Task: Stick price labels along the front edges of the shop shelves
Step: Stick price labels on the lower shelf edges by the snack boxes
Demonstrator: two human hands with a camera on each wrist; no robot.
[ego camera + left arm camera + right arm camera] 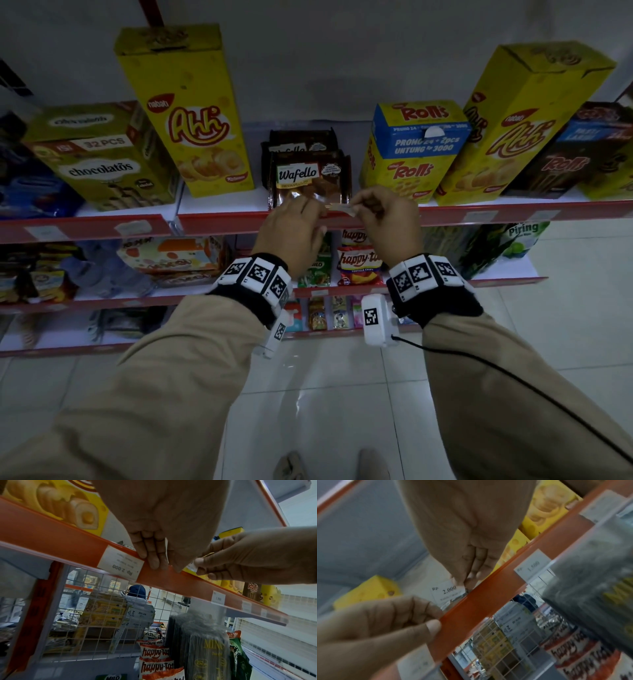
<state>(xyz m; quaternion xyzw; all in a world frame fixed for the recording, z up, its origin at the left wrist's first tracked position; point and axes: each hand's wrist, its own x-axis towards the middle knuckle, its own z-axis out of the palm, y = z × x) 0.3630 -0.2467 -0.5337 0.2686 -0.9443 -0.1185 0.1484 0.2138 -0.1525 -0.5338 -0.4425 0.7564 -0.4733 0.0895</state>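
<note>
Shelf (222, 222) holds Wafello packs (308, 174); right hand (387, 222) pinches label (339, 207).

Dim, bluish light throughout. Head view: dark corners, shelf edge (445, 215) bowed, glare streak on floor tiles (303, 394). Right wrist view motion-smeared.

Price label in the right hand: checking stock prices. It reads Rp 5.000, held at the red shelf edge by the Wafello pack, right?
No: the price label reads Rp 2.000, per the right wrist view; the right hand does hold it at the red shelf edge by the Wafello pack.
</note>
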